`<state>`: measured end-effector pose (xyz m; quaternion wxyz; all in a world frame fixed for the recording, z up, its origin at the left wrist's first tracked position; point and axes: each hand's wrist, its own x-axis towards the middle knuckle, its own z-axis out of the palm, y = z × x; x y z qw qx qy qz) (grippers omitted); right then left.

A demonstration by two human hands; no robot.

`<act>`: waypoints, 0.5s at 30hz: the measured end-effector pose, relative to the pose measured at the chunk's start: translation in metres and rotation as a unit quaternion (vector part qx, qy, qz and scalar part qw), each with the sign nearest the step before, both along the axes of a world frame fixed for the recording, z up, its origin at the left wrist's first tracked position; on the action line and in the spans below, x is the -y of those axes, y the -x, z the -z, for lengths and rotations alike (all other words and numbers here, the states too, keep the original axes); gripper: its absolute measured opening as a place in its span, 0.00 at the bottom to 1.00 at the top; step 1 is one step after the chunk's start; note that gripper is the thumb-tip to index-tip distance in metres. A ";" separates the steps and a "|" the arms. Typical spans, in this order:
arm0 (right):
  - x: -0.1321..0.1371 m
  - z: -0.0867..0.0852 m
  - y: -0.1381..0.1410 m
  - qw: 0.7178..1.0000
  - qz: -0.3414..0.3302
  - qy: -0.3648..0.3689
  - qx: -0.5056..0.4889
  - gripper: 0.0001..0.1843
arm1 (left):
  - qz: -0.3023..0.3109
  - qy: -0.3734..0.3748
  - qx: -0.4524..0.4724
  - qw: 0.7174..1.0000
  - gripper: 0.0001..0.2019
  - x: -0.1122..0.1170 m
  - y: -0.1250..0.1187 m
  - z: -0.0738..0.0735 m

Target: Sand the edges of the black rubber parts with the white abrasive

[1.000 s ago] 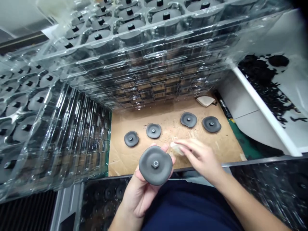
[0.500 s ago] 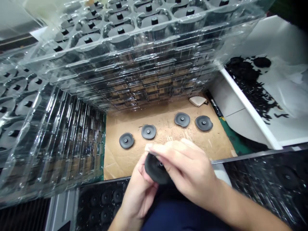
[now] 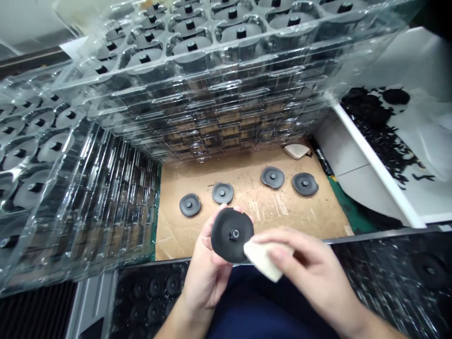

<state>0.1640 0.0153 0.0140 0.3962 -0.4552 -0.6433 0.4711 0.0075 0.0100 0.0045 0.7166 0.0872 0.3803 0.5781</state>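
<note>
Here the left hand (image 3: 206, 275) grips one black disc (image 3: 232, 234), the right hand (image 3: 310, 273) pinches one white pad (image 3: 263, 259) against it; four discs (image 3: 222, 193) lie on the surface (image 3: 282, 212)

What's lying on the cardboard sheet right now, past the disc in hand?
Four dark discs lie flat on the cardboard sheet, plus a pale wedge at its back edge. The held disc and both hands cover its near middle.
</note>
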 end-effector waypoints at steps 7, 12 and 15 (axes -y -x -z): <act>-0.019 0.004 -0.015 0.992 0.127 0.012 0.008 0.10 | 0.010 0.009 0.011 1.000 0.25 0.003 -0.006 -0.009; -0.012 -0.031 0.011 0.966 0.034 -0.243 0.075 0.15 | 0.024 0.053 -0.050 0.997 0.27 0.007 -0.008 -0.007; -0.014 -0.034 0.019 0.967 -0.120 -0.213 0.078 0.14 | 0.021 0.057 -0.058 0.996 0.29 0.008 -0.003 -0.002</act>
